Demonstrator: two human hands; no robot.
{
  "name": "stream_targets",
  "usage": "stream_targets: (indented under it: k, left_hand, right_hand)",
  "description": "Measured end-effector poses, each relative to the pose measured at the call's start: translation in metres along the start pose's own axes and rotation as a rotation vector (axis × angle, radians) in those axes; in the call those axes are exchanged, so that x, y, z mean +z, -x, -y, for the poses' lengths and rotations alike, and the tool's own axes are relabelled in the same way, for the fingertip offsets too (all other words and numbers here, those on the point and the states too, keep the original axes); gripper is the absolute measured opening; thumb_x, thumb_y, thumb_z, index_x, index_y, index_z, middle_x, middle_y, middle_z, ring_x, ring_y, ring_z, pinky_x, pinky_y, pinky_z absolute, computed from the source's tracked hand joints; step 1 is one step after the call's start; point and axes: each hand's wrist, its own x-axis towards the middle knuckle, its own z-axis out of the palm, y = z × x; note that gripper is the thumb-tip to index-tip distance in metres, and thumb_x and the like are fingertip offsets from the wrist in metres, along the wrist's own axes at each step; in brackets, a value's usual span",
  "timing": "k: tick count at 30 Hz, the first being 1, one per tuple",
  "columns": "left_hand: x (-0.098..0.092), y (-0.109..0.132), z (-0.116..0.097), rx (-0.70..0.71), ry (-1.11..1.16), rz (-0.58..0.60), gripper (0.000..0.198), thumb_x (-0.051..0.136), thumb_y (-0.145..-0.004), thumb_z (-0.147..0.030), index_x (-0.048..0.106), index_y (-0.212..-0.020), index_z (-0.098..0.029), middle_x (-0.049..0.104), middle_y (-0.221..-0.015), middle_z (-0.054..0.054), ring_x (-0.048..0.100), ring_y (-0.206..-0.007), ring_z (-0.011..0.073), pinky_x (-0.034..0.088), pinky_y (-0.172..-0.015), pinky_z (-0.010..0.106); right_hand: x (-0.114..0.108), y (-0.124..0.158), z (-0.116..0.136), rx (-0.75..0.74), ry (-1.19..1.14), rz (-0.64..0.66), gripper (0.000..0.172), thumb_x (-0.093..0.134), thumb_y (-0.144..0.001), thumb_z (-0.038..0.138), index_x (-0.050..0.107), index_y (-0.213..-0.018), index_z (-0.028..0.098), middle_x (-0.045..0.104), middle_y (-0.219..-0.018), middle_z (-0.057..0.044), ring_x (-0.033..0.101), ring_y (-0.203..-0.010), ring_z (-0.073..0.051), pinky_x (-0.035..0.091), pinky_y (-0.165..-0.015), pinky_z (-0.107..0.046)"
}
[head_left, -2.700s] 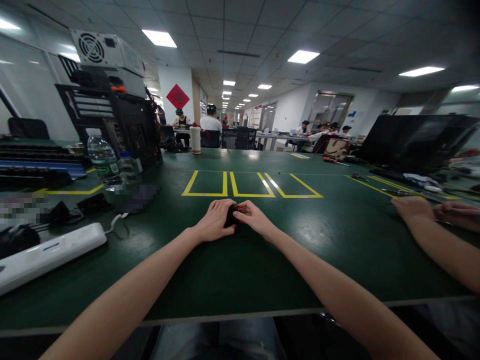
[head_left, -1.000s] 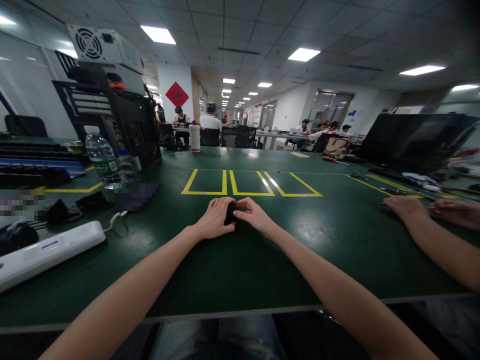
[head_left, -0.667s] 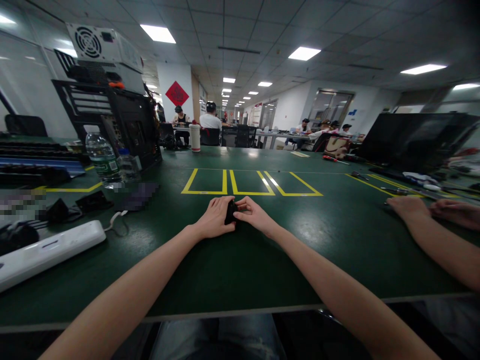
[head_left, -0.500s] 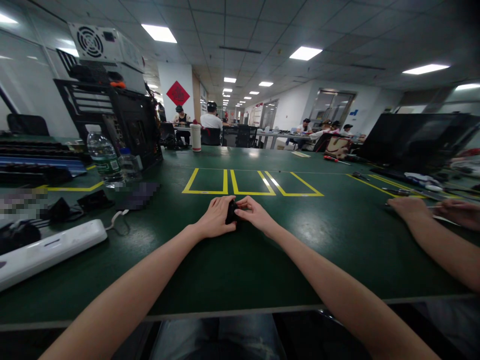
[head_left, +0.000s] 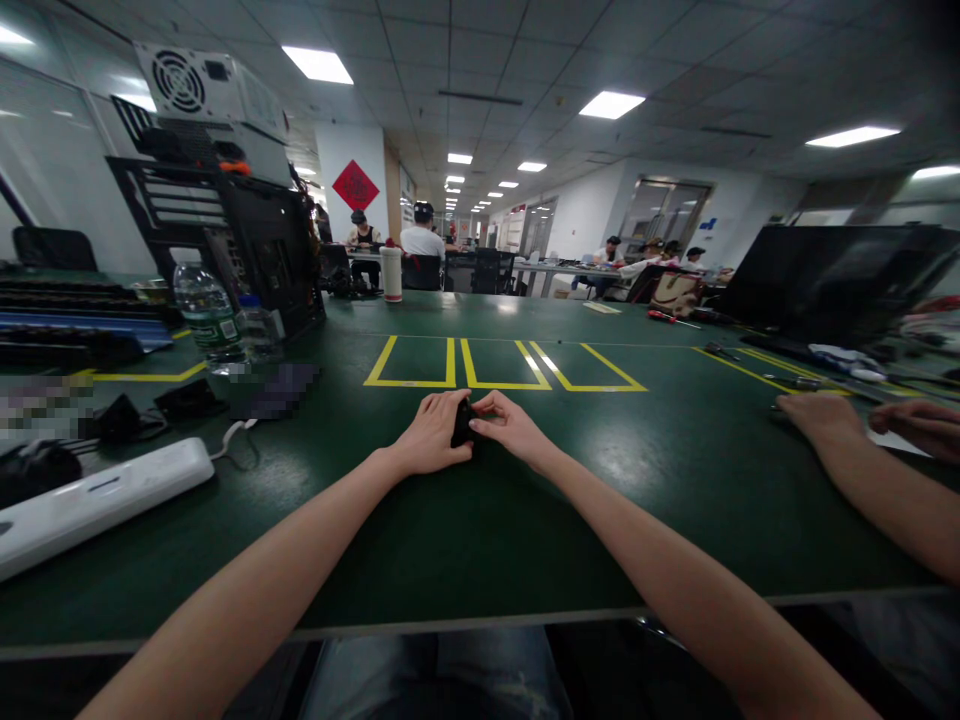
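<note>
A small black object (head_left: pixel 463 424) rests at the middle of the green table (head_left: pixel 480 540), just in front of the yellow tape outlines; its kind cannot be made out. My left hand (head_left: pixel 433 432) is wrapped over its left side, with the thumb toward me. From the right, my right hand (head_left: pixel 506 426) pinches at its edge with thumb and forefinger. Much of the object is hidden behind my fingers.
Yellow tape (head_left: pixel 504 386) marks several outlines on the table. A white power strip (head_left: pixel 112 500), water bottle (head_left: pixel 210 315) and computer case (head_left: pixel 262 250) are at left. A co-worker's hands (head_left: pixel 821 418) are at right near tools, with a black monitor (head_left: pixel 832 280) behind.
My hands and the black object look nearly unchanged. At right, the co-worker's farther hand has shifted slightly.
</note>
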Motion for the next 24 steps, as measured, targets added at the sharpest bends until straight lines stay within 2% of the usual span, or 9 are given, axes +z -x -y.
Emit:
stream_targets:
  k: [4, 6, 11, 15, 20, 24]
  left_hand:
    - [0.0, 0.0002, -0.0005, -0.012, 0.008, 0.001, 0.066, 0.054, -0.065, -0.032, 0.022, -0.121, -0.016, 0.041, -0.115, 0.011, 0.038, -0.109, 0.0256, 0.024, -0.095, 0.043]
    - [-0.0001, 0.0003, -0.0006, -0.01, 0.008, 0.007, 0.066, 0.053, -0.066, -0.033, 0.021, -0.121, -0.015, 0.041, -0.115, 0.011, 0.038, -0.109, 0.0255, 0.024, -0.095, 0.043]
    - [-0.0007, 0.0001, -0.0005, -0.013, 0.008, 0.01, 0.065, 0.052, -0.066, -0.033, 0.022, -0.121, -0.015, 0.04, -0.117, 0.011, 0.037, -0.11, 0.0262, 0.023, -0.095, 0.043]
    - [-0.0013, -0.0004, -0.0008, -0.015, 0.016, 0.021, 0.065, 0.053, -0.066, -0.033, 0.022, -0.121, -0.015, 0.039, -0.118, 0.011, 0.037, -0.11, 0.0264, 0.023, -0.095, 0.044]
    - [-0.0011, -0.0003, -0.0005, -0.01, 0.007, 0.011, 0.066, 0.053, -0.066, -0.033, 0.021, -0.122, -0.014, 0.04, -0.116, 0.011, 0.038, -0.109, 0.0253, 0.023, -0.096, 0.042]
    - [-0.0004, -0.0003, -0.0001, -0.01, 0.005, 0.007, 0.066, 0.053, -0.066, -0.033, 0.022, -0.121, -0.015, 0.041, -0.114, 0.011, 0.038, -0.109, 0.0256, 0.023, -0.095, 0.043]
  right_hand:
    - [-0.0005, -0.0012, -0.0027, 0.066, 0.008, -0.043, 0.032, 0.06, -0.065, 0.027, 0.048, -0.094, 0.017, 0.053, -0.096, -0.006, 0.051, -0.092, -0.016, 0.041, -0.083, -0.036]
    - [-0.0011, -0.0009, -0.0026, 0.084, 0.019, -0.02, 0.032, 0.06, -0.066, 0.026, 0.049, -0.095, 0.017, 0.053, -0.098, -0.007, 0.051, -0.091, -0.016, 0.04, -0.084, -0.037]
    - [-0.0011, 0.0022, 0.0031, 0.029, -0.007, 0.032, 0.033, 0.064, -0.061, 0.023, 0.049, -0.09, 0.018, 0.053, -0.092, -0.003, 0.052, -0.089, -0.015, 0.042, -0.081, -0.035]
    - [-0.0006, 0.0028, 0.0053, 0.022, -0.011, 0.005, 0.024, 0.058, -0.067, 0.028, 0.05, -0.088, 0.018, 0.054, -0.091, -0.004, 0.052, -0.088, -0.015, 0.043, -0.08, -0.035]
    - [-0.0014, 0.0, 0.0004, 0.11, 0.001, -0.003, 0.036, 0.058, -0.068, 0.028, 0.048, -0.1, 0.018, 0.054, -0.098, -0.007, 0.053, -0.087, -0.016, 0.042, -0.08, -0.037]
    - [-0.0015, 0.0012, 0.0021, 0.091, 0.01, 0.039, 0.035, 0.06, -0.066, 0.026, 0.049, -0.097, 0.018, 0.054, -0.097, -0.006, 0.053, -0.089, -0.016, 0.041, -0.083, -0.037]
